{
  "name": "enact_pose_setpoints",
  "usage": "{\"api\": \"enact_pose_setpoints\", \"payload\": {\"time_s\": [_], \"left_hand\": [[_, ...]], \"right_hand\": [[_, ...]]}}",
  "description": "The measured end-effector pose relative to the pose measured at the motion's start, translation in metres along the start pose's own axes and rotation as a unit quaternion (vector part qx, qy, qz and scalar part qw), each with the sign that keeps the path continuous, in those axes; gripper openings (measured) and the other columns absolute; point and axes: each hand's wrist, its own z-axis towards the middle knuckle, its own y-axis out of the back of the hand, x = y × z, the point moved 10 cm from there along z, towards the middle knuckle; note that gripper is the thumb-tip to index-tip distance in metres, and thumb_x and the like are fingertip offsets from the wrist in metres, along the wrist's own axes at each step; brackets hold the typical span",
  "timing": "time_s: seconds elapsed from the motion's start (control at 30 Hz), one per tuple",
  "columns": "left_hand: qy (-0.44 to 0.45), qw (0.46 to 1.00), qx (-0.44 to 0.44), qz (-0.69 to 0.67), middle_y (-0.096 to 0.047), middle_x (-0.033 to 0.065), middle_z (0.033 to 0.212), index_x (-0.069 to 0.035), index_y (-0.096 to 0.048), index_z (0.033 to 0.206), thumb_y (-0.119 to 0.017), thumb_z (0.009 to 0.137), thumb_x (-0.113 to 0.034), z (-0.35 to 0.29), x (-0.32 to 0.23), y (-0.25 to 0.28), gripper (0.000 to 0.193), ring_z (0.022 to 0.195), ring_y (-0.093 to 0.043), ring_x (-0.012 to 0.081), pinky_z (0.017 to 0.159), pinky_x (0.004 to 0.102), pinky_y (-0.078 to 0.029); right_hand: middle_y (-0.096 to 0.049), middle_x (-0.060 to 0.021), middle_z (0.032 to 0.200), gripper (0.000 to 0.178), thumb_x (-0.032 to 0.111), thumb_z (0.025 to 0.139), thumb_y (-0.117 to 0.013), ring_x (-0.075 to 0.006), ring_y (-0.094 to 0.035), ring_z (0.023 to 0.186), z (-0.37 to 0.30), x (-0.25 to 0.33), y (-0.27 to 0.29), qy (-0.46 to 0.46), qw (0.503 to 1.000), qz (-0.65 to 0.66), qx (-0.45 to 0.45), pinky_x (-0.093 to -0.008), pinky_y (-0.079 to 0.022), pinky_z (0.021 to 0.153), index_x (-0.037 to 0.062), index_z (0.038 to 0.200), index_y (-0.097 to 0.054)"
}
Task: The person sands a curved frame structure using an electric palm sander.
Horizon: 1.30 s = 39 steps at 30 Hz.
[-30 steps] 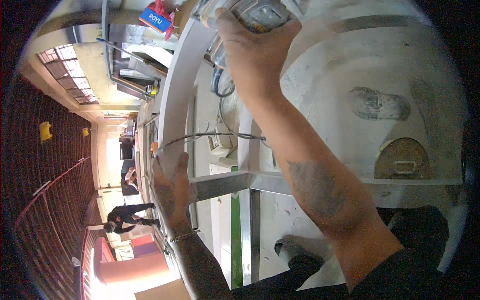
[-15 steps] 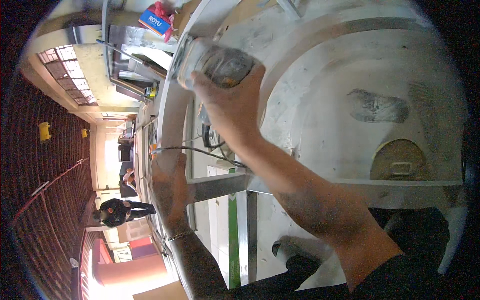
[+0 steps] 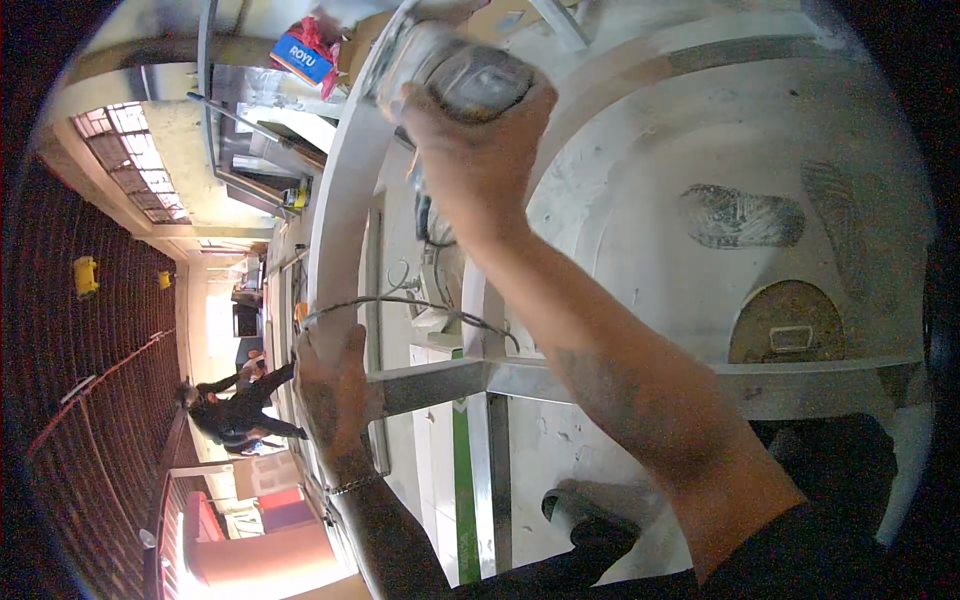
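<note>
My right hand (image 3: 485, 160) is wrapped round the rounded body of a dusty power sander (image 3: 478, 82). The tool, partly smeared by motion, lies against the upper part of a curved, pale-coated frame rail (image 3: 342, 190). Lower on the same rail, my left hand (image 3: 335, 390) holds its edge, with the thumb on the inner side and most fingers hidden. A bracelet (image 3: 357, 484) circles that wrist. Between my hands runs a black cord (image 3: 400, 300), passing just above my left thumb.
A crossbar (image 3: 430, 385) joins the rail to a wide grey panel (image 3: 640, 200), which has a dark scuffed patch (image 3: 743, 215) and a brown semicircular plate (image 3: 785, 325). Another person (image 3: 235, 405) is in the left background. A blue box (image 3: 302, 58) sits at the upper left.
My right hand and the sander have moved up and slightly right along the rail. My left hand still holds the rail. The person in the background has changed posture.
</note>
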Motion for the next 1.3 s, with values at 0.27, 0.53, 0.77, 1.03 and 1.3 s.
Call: {"api": "enact_pose_setpoints", "payload": {"time_s": [0.27, 0.53, 0.77, 1.03, 1.3], "left_hand": [[0.073, 0.996, 0.004, -0.055, -0.072, 0.0219, 0.125, -0.001, -0.062, 0.135, -0.076, 0.09, -0.051, -0.005, 0.0, 0.002, 0.068, 0.116, -0.069, 0.0366, 0.103, 0.0454, -0.051], [0.077, 0.995, 0.017, -0.058, -0.071, 0.0244, 0.127, -0.001, -0.06, 0.138, -0.078, 0.089, -0.05, -0.003, 0.005, -0.003, 0.072, 0.119, -0.069, 0.038, 0.102, 0.0451, -0.052], [0.087, 0.994, 0.006, -0.069, -0.072, 0.0231, 0.123, 0.001, -0.061, 0.136, -0.077, 0.09, -0.051, -0.005, 0.007, -0.001, 0.072, 0.111, -0.07, 0.0358, 0.099, 0.043, -0.053], [0.086, 0.996, 0.016, -0.034, -0.072, 0.0229, 0.125, 0.002, -0.06, 0.14, -0.078, 0.088, -0.053, -0.002, 0.001, -0.001, 0.077, 0.113, -0.069, 0.0342, 0.1, 0.0425, -0.053], [0.092, 0.995, 0.006, -0.041, -0.07, 0.024, 0.131, 0.004, -0.058, 0.142, -0.078, 0.089, -0.053, -0.005, -0.005, 0.002, 0.08, 0.121, -0.067, 0.0341, 0.105, 0.0428, -0.05]], "right_hand": [[-0.053, -0.0136, 0.114, 0.063, 0.008, 0.085, -0.083, -0.0184, -0.061, 0.093, 0.035, 0.049, 0.014, 0.128, 0.988, 0.074, -0.039, -0.0316, -0.055, 0.078, 0.0002, 0.127, -0.037], [-0.054, -0.0162, 0.117, 0.074, 0.015, 0.079, -0.088, -0.0193, -0.06, 0.105, 0.014, 0.036, 0.001, 0.172, 0.984, 0.034, 0.009, -0.0341, -0.058, 0.085, -0.0031, 0.127, -0.035], [-0.053, -0.0137, 0.111, 0.063, 0.01, 0.085, -0.083, -0.0198, -0.06, 0.093, 0.016, 0.03, 0.007, 0.03, 0.998, 0.062, -0.008, -0.0337, -0.055, 0.077, 0.0015, 0.126, -0.036], [-0.051, -0.011, 0.111, 0.062, 0.011, 0.083, -0.085, -0.0181, -0.058, 0.094, -0.003, 0.032, 0.0, 0.159, 0.987, -0.011, 0.001, -0.0324, -0.052, 0.08, 0.0021, 0.126, -0.04], [-0.055, -0.016, 0.116, 0.076, 0.018, 0.08, -0.089, -0.0182, -0.061, 0.104, 0.0, 0.028, 0.002, 0.086, 0.996, -0.001, 0.012, -0.0319, -0.058, 0.083, -0.0029, 0.128, -0.034]]}}
